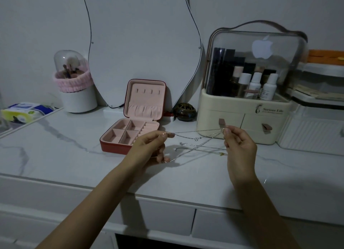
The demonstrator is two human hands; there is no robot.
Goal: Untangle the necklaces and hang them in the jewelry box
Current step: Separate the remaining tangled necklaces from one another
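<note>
your left hand [149, 146] and right hand [239, 143] each pinch the crossed necklaces [195, 138], stretched sideways, jewelry box [115, 146] nearer your left.

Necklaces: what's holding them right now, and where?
Both hands hold the necklaces: left hand pinches chain ends at its fingertips, right hand pinches the other ends, chains stretched between.

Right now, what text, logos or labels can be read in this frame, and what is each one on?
"Serious Life": printed on the cream base of the cosmetics organizer.
Smaller line beneath it: too small to read.
Apple logo, a sign with no words: on the organizer's clear lid.
Labels on the white bottles inside: too blurred to read.
Print on the tissue pack at far left: too blurred to read.
</note>
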